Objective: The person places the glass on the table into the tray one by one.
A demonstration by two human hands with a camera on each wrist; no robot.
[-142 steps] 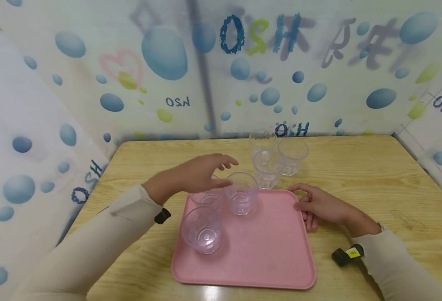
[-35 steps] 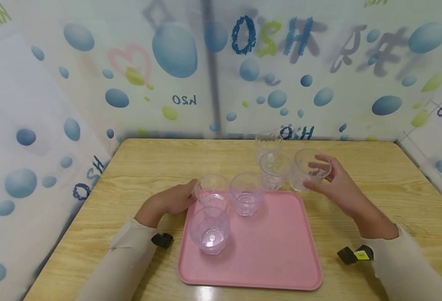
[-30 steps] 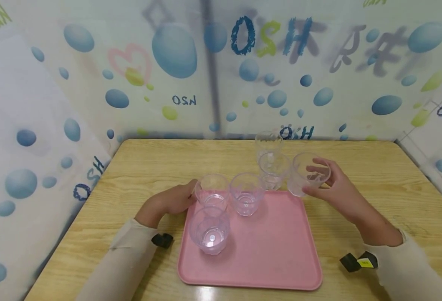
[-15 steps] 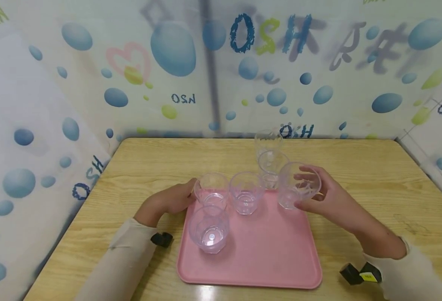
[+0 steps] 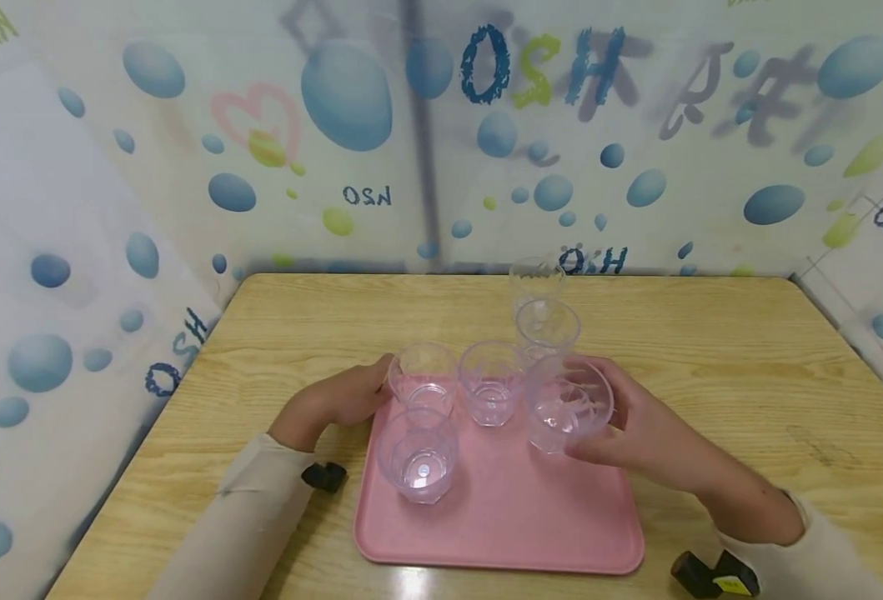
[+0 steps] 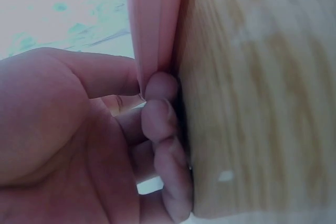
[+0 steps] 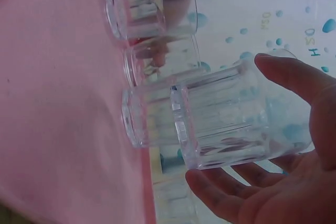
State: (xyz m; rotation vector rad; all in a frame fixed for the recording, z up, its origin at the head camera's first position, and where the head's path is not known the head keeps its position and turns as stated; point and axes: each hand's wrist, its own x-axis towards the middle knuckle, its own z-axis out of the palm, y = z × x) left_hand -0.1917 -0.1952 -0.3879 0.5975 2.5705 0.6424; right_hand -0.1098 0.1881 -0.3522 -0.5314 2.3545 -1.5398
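Note:
My right hand (image 5: 644, 433) grips a clear plastic cup (image 5: 567, 404) round its side, over the back right part of the pink tray (image 5: 516, 533). In the right wrist view the cup's faceted base (image 7: 184, 129) stands apart from the tray surface, the cup tilted. My left hand (image 5: 347, 393) holds the tray's back left corner; in the left wrist view its curled fingers (image 6: 160, 119) sit at the rim, close against the table. On the tray stand a front left cup (image 5: 420, 479), a back left cup (image 5: 424, 375) and a middle cup (image 5: 489, 396), all upright.
Two more clear cups stand on the wooden table (image 5: 321, 317) behind the tray: a nearer cup (image 5: 548, 321) and a farther cup (image 5: 535, 287). A patterned wall covering (image 5: 441, 167) rises along the table's back edge.
My right hand has lifted the cup from the table behind the tray and brought it forward and left over the tray. My left hand, earlier over the cups, now keeps hold of the tray corner.

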